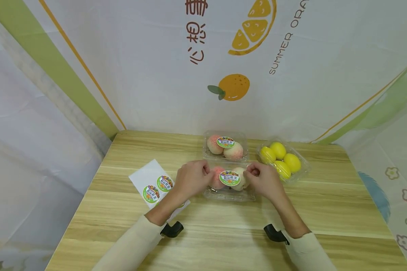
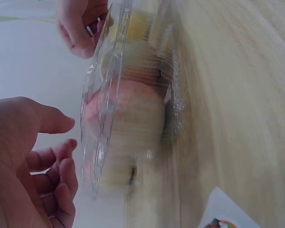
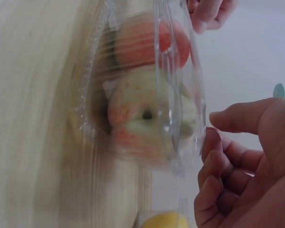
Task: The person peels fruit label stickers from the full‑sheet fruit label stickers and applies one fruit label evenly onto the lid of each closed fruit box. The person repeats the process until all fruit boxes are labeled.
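Observation:
A clear plastic box holding two peaches stands between the hands, lid down. An oval fruit sticker lies on its top. My left hand is at the sticker's left side; in the left wrist view its thumb and bent fingers are apart, just off the lid. At the right side is my right hand. In the right wrist view, its thumb and index finger lie close together beside the lid, a small gap between them, with nothing visibly held.
Behind stands a second clear box of peaches, with a similar sticker. A clear box of several yellow fruits is at the right. The white sticker sheet lies left, partly under the left forearm.

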A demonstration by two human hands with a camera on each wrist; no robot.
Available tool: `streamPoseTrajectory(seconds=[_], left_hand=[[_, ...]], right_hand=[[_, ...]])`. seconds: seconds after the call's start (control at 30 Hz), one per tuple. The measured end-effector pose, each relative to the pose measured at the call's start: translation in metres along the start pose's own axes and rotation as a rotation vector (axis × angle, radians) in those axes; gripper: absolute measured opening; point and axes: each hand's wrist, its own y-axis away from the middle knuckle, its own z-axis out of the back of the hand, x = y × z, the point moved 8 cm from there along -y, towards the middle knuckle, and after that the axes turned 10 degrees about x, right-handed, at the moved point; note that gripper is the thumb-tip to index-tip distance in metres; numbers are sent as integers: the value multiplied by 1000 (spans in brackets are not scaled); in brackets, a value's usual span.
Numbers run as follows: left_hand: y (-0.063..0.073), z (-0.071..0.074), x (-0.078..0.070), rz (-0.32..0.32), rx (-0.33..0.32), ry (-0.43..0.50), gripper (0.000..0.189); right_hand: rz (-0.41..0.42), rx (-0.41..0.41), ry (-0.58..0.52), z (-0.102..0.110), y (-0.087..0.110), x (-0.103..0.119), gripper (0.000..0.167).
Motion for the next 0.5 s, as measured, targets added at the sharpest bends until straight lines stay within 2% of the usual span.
streamPoseTrajectory(seconds=[0.1,0.2,0.3,0.5], left_hand=[[4,4,6,-4,-31,28,14],[8,6,12,4,-40,68,20],[11,6,20,25,-26,120,25],[17,2,32,56,8,200,17]], right_hand=[[-19,-15,-22,3,3,-6,11],[-34,-35,-35,7,7,-12,10],[-43,-45,-45,9,10,-19,10],[-52,-59,-75,10,17,-31,12]])
